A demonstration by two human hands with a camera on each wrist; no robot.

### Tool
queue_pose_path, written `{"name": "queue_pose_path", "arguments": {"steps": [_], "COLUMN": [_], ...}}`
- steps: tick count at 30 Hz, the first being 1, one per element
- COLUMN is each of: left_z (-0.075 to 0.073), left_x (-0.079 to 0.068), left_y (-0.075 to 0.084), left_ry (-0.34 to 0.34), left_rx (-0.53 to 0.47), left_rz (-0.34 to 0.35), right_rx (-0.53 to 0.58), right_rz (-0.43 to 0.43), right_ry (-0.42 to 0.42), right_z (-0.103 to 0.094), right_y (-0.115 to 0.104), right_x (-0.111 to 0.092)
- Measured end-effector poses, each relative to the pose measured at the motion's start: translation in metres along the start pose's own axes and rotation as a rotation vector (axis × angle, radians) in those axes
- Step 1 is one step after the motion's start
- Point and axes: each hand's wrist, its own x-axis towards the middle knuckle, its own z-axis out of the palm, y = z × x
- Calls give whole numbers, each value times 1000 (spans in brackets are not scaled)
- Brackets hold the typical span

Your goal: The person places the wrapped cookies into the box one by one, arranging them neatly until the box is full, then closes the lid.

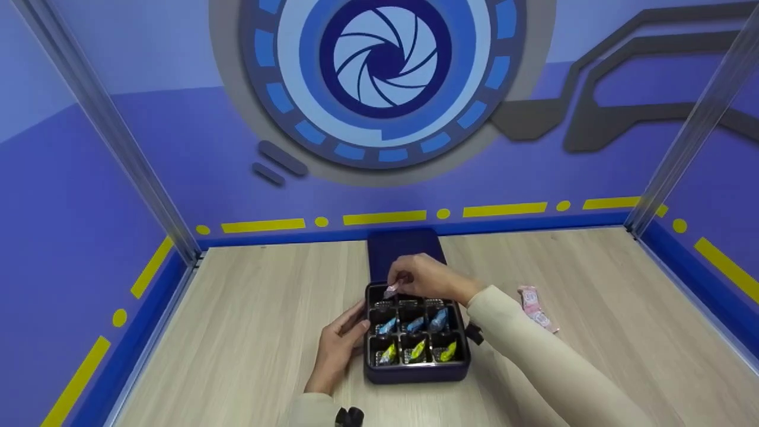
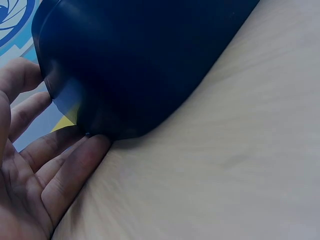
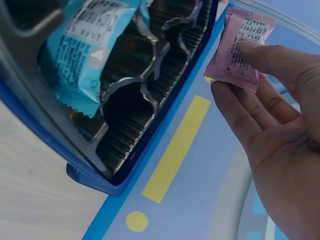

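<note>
A dark blue box (image 1: 416, 374) with a black compartment tray stands on the table. Its front row holds yellow-green wrapped candies (image 1: 418, 351), its middle row blue ones (image 1: 439, 321). My left hand (image 1: 338, 350) rests against the box's left side, thumb at the rim; in the left wrist view its extended fingertips touch the outer wall (image 2: 135, 65). Over the back-left compartment, my right hand (image 1: 428, 279) pinches a pink wrapped candy (image 3: 240, 52) between thumb and fingers. The right wrist view shows bare back compartments beside a blue candy (image 3: 85, 55).
Behind the box lies its dark blue lid (image 1: 409, 246), close to the back wall. More pink wrapped candies (image 1: 533, 305) lie on the table to the right, beyond my right forearm. Panels with metal corner posts (image 1: 691, 118) enclose the wooden table (image 1: 255, 332).
</note>
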Motion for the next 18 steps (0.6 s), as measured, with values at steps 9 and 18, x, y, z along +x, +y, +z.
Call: {"name": "queue_pose_path", "arguments": {"steps": [9,18], "left_z": [0,0], "left_x": [-1,0], "left_y": [1,2], "left_ry": [2,3], "left_rx": [29,37], "left_rz": [21,-4], "right_rx": [-23,-22], "right_rz": [4,13], "right_ry": [-33,-58], "right_z": [6,11], "right_y": [1,-3], "right_x": [9,16]}}
